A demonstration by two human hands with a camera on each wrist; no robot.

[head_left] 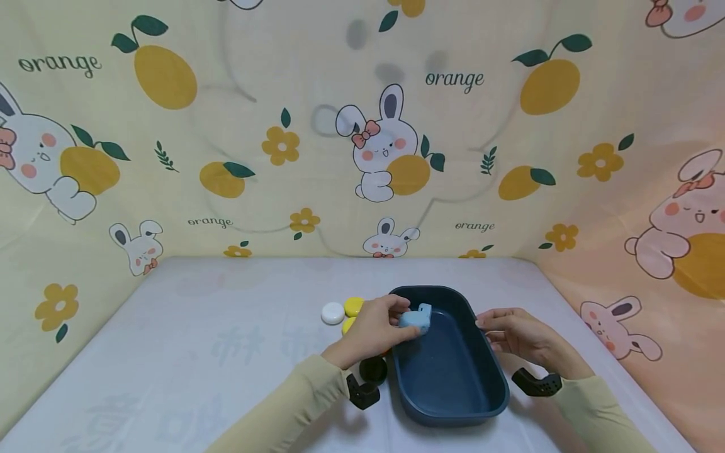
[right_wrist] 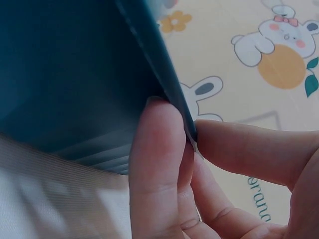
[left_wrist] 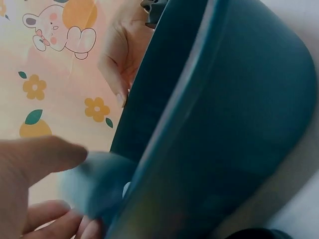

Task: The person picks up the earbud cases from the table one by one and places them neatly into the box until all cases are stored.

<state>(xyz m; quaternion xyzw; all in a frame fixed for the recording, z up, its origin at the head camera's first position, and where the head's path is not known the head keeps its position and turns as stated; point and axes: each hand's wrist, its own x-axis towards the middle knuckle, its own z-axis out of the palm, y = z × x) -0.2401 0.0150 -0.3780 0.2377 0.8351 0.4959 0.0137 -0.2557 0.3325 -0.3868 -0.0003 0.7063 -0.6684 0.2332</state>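
Note:
A deep dark blue rectangular tub (head_left: 453, 413) sits on the table, its long side running away from me. Over its left rim, my left hand (head_left: 370, 327) grips a small light blue rounded object (head_left: 416, 319) with a raised tab; its exact kind is unclear. In the left wrist view that blue object (left_wrist: 97, 184) is blurred between thumb and fingers, partly behind the tub's rim. My right hand (head_left: 523, 340) pinches the tub's right rim between thumb and fingers, as the right wrist view shows with the fingertips (right_wrist: 159, 124) against the wall (right_wrist: 75, 89).
Left of the tub lie a white disc (head_left: 332, 313), a yellow disc (head_left: 354, 306) and another yellow piece (head_left: 348, 325) partly behind my left hand. A black round thing (head_left: 373, 370) is beside the tub's left wall. Printed cloth (head_left: 283, 189) hangs around the white table (head_left: 170, 352).

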